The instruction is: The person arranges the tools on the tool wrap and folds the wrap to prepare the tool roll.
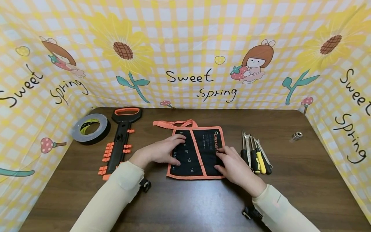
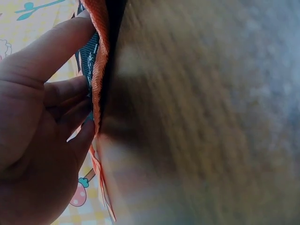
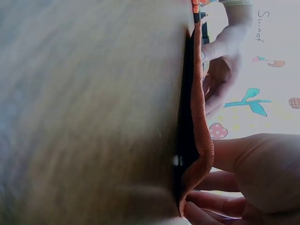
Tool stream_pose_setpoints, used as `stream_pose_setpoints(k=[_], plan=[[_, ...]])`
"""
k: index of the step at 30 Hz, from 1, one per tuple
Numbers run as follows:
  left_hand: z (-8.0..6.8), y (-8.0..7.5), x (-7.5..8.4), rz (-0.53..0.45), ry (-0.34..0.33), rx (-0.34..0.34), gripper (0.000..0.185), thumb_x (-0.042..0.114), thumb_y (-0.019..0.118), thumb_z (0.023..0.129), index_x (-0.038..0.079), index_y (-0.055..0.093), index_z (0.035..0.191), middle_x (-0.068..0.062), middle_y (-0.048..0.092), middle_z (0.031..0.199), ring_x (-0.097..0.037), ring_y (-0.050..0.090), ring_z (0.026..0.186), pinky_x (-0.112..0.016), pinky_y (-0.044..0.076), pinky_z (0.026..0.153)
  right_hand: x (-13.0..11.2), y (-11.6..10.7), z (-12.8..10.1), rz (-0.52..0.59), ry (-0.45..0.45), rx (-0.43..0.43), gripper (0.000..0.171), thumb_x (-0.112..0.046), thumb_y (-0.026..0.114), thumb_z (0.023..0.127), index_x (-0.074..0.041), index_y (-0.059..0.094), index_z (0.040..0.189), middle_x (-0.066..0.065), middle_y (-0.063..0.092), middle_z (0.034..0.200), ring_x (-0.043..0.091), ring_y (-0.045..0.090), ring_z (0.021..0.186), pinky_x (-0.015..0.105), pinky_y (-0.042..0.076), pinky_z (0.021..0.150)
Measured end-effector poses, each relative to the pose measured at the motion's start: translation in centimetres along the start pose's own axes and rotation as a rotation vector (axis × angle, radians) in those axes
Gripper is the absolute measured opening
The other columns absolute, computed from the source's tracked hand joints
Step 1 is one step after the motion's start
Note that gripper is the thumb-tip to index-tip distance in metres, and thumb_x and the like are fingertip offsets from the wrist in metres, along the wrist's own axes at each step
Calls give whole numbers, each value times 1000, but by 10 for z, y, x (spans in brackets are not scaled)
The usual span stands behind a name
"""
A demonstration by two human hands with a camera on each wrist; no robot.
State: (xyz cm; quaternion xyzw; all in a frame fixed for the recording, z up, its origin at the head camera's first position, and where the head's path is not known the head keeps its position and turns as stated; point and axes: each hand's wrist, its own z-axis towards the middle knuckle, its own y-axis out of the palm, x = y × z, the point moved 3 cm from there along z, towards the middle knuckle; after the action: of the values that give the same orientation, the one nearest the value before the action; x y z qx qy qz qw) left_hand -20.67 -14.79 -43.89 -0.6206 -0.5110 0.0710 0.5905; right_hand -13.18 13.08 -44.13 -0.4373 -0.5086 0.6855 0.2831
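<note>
A black tool pouch (image 1: 200, 141) with orange trim and numbered pockets lies flat on the dark wooden table (image 1: 185, 199). My left hand (image 1: 166, 150) rests on its left half, fingers spread and slightly bent over the pockets. My right hand (image 1: 229, 162) lies on the right half, fingertips on the fabric. In the left wrist view the left hand's fingers (image 2: 70, 98) touch the pouch's orange edge (image 2: 98, 75). The right wrist view shows that edge (image 3: 199, 140) side-on, with the right hand (image 3: 253, 173) against it.
Wrenches and screwdrivers (image 1: 256, 154) lie in a row right of the pouch. A small metal socket (image 1: 296, 136) sits further right. A black and orange wrench rack (image 1: 120, 138) and a roll of dark tape (image 1: 90, 128) lie at left. Printed yellow cloth (image 1: 185, 54) walls the table.
</note>
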Motion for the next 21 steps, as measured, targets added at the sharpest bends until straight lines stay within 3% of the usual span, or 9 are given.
stream_pose_setpoints(k=[7,14,21], plan=[[0,1,-3,2,0,-2,85,38,86,94,7,45,161,-7,30,175,-29,37,160,-52,36,130,0,-1,0,12,7,-10,44,-16,85,94,8,74,129,21,68,133,36,61,116,49,55,102],[-4,3,1,67,3,18,80,39,84,96,12,48,162,-5,32,177,-28,36,162,-52,37,129,4,-5,0,58,7,5,45,-17,85,95,7,73,131,21,68,133,37,62,119,52,54,104],[-24,11,10,49,-2,77,77,43,78,100,10,48,162,-7,35,176,-29,35,163,-53,35,130,7,-14,-1,89,-4,13,48,-20,83,96,4,71,136,20,67,139,39,63,131,56,53,111]])
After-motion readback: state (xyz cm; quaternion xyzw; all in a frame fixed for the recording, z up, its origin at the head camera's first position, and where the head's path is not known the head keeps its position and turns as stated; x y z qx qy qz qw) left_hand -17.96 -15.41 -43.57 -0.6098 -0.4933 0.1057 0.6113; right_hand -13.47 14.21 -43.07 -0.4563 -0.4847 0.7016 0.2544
